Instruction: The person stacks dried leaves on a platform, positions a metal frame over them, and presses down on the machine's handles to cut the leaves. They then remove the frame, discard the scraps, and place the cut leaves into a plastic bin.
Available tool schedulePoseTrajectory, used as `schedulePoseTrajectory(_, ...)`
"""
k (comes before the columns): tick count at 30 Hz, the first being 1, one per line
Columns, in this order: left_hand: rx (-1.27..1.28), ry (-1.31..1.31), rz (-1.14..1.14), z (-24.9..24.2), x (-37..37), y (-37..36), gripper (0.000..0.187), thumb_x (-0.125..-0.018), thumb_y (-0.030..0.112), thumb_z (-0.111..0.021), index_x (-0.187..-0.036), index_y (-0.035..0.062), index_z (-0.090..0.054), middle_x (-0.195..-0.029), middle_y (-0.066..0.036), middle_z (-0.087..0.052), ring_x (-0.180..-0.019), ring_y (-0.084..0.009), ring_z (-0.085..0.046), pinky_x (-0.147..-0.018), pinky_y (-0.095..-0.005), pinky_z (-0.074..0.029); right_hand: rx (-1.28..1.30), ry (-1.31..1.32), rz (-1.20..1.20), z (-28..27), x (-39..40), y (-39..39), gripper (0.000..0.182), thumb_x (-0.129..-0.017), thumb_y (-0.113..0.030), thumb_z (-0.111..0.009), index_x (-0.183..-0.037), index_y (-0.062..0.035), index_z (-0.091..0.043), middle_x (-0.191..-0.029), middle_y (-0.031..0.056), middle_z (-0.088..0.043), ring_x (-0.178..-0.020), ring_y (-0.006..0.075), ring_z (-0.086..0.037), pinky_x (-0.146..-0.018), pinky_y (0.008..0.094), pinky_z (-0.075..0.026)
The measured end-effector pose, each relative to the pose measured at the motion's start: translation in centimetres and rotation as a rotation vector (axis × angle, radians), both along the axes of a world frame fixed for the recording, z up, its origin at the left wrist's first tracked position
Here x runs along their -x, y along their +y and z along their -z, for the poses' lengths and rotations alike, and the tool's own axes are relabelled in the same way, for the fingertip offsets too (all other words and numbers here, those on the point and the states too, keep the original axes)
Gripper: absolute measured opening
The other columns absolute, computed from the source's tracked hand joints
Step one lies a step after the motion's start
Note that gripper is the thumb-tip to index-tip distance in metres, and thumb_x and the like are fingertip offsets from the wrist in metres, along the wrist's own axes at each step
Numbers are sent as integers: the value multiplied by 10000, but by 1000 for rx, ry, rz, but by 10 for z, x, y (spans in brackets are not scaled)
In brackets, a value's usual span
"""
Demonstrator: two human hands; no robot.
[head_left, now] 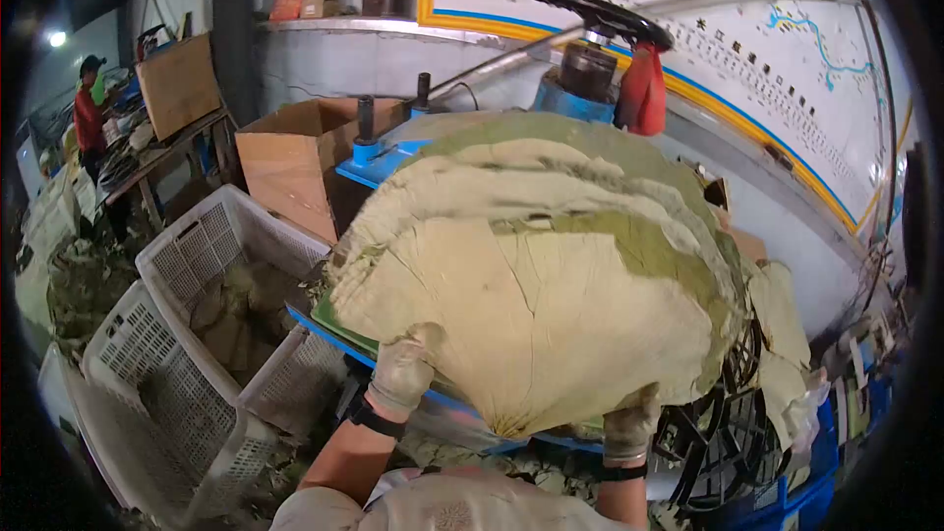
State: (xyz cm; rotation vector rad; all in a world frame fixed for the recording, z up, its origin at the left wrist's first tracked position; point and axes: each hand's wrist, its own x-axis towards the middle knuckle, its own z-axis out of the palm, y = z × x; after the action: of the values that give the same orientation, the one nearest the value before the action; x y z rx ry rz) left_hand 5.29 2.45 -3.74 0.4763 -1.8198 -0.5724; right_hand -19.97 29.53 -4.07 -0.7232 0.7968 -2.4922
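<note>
A thick stack of large dried leaves [531,305], probably lotus, fans out in front of me with its narrow point toward my body. The top leaf is pale, with olive-green patches around its edge. My left hand [401,372], in a whitish glove, grips the lower left edge of the stack. At the lower right edge, my right hand [629,423], also gloved, holds the leaves; some of its fingers are hidden. Beneath the stack lies a blue worktop [334,336] with a green layer showing at its left corner.
White plastic crates [167,344] with leaf pieces stand at left, near an open cardboard box [280,177]. Behind the stack rises a blue machine [575,98] with a black handwheel [565,2]. Black metal frames [713,442] are at right. Another person [88,118] stands far left.
</note>
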Motion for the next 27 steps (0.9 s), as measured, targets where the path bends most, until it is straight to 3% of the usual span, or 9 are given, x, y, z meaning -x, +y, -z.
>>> schedulePoseTrajectory(1, -5, -19, 23, 4, 4, -2, 217, -743, -57, -583, -879, -16, -747, -920, -145, -757, -830, -299, -732, -788, -378, -577, -62, -20, 4, -5, -6, 1, 679, -983, -467, -649, -1501, -71, -461, -1483, 91, -549, -1342, 294, -519, -1141, 483, -409)
schedulePoseTrajectory(3, -713, 592, 369, 18, 15, -4, 207, -762, -30, -580, -883, -15, -747, -929, -145, -760, -811, -295, -734, -756, -385, -586, -94, -15, 61, -10, 4, 6, 659, -991, -432, -650, -1489, -45, -461, -1469, 106, -553, -1336, 286, -530, -1122, 470, -438)
schedulePoseTrajectory(4, -513, -107, 405, 19, -20, -21, 431, -891, 97, -511, -1294, -28, -600, -1243, -166, -642, -1157, -315, -645, -1032, -471, -536, -122, -3, 73, -8, 10, 9, 628, -1000, -408, -641, -1476, -35, -473, -1458, 108, -561, -1325, 280, -541, -1109, 462, -455)
schedulePoseTrajectory(9, -628, 84, 387, 34, -15, -5, 442, -933, 79, -469, -1348, -51, -552, -1346, -155, -595, -1194, -313, -621, -1057, -452, -518, -163, 60, 21, 39, 5, 14, 581, -973, -378, -650, -1403, -1, -544, -1385, 126, -617, -1233, 290, -616, -1063, 442, -504)
schedulePoseTrajectory(12, -946, 562, 435, 48, -18, 6, 258, -971, 79, -519, -1102, -74, -679, -1185, -189, -682, -1078, -269, -663, -937, -379, -548, -284, -59, -48, 66, -16, 29, 542, -983, -358, -593, -1348, 42, -582, -1327, 182, -646, -1218, 303, -622, -1060, 439, -498)
schedulePoseTrajectory(14, -114, -167, 108, 76, -38, -14, 266, -974, 80, -538, -1154, -78, -654, -1272, -201, -634, -1155, -291, -618, -1006, -409, -511, -412, -69, -37, 58, -25, 22, 478, -1007, -282, -547, -1297, 94, -599, -1267, 210, -669, -1173, 308, -644, -1041, 436, -508)
schedulePoseTrajectory(18, -449, 57, 223, 57, -31, -12, 250, -953, 41, -548, -1139, -82, -661, -1243, -223, -653, -1136, -344, -635, -1008, -436, -507, -539, -64, 96, 44, -24, 7, 387, -1009, -184, -537, -1247, 110, -623, -1191, 192, -696, -1089, 285, -684, -998, 404, -535)
schedulePoseTrajectory(20, 107, -325, 75, 41, -34, -31, 244, -925, 4, -551, -1119, -86, -669, -1221, -257, -666, -1132, -388, -645, -1014, -443, -506, -563, -69, 127, 23, -19, -4, 374, -1008, -181, -547, -1226, 109, -636, -1168, 180, -705, -1062, 271, -694, -983, 393, -543)
schedulePoseTrajectory(27, 68, -351, 36, 50, -8, -98, 286, -880, -27, -550, -1126, -77, -688, -1191, -272, -693, -1141, -419, -652, -995, -456, -519, -706, -23, 227, 23, 17, -62, 235, -993, -106, -607, -1125, 68, -692, -1044, 124, -740, -951, 214, -721, -857, 306, -577)
